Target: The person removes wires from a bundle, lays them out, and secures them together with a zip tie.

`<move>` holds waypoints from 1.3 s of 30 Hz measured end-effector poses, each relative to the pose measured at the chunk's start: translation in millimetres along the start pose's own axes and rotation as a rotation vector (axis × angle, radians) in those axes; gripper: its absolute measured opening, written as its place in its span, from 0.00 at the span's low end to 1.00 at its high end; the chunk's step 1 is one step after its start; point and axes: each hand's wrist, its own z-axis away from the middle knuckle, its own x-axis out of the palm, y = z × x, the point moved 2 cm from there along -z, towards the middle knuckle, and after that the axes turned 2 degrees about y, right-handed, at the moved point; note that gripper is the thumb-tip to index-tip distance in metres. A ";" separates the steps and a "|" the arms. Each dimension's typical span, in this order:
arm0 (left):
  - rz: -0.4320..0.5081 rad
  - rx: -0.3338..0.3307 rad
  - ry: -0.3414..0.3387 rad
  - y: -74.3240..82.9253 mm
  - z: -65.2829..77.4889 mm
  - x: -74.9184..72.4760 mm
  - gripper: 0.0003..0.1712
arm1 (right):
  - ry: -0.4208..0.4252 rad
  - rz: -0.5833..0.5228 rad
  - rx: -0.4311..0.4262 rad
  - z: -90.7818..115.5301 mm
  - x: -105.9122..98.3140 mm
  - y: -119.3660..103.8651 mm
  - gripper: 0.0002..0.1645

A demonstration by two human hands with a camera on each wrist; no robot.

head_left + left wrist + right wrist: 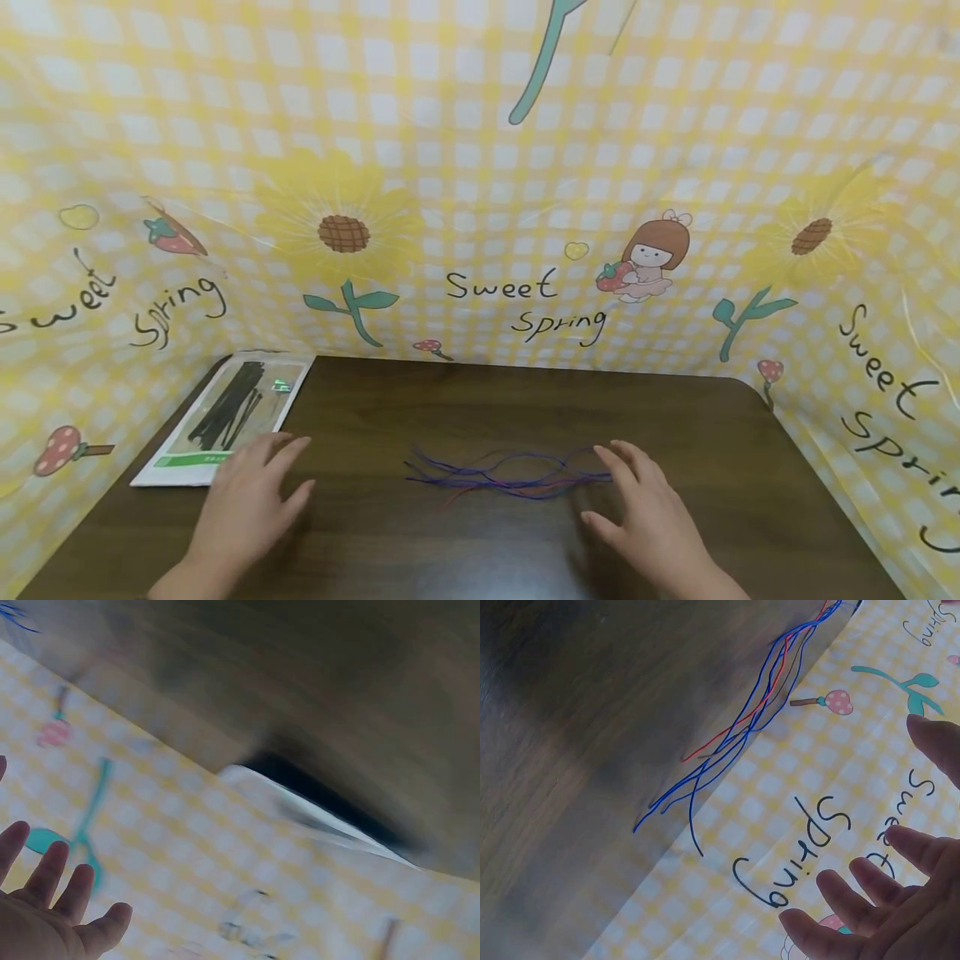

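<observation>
A loose bundle of thin cords [517, 482], mostly blue with some red, lies stretched sideways on the dark wooden table [360, 550]. At its right end is my right hand [648, 517], fingers spread and overlapping the cord tips in the head view. The right wrist view shows the cords [757, 720] apart from the spread fingers [855, 896]. To the left, my left hand [247, 500] is spread with nothing in it, near the lower edge of a white packet [157, 471]. Blurred in the left wrist view are this packet [322, 817] and the spread left hand [45, 922].
The packet has a green strip and a window showing black strips inside; it lies at the table's left back corner. A yellow checked sheet [480, 208] with flowers and lettering walls the table at the back and both sides.
</observation>
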 end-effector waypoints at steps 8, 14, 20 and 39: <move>-0.076 -0.214 -0.114 -75.1 29.8 -13.3 0.30 | -0.015 -0.013 -0.026 -0.6 5.5 -6.0 0.49; -0.101 -0.384 -0.339 -111.7 43.1 -18.6 0.28 | -0.024 -0.008 -0.020 -2.1 6.4 -7.9 0.48; -0.108 -0.454 -0.525 -128.6 53.9 -11.9 0.28 | -0.028 -0.014 -0.015 -0.8 6.1 -7.5 0.48; -0.086 -0.541 -0.623 -129.3 51.9 0.8 0.29 | -0.019 0.001 -0.041 0.6 8.1 -7.9 0.47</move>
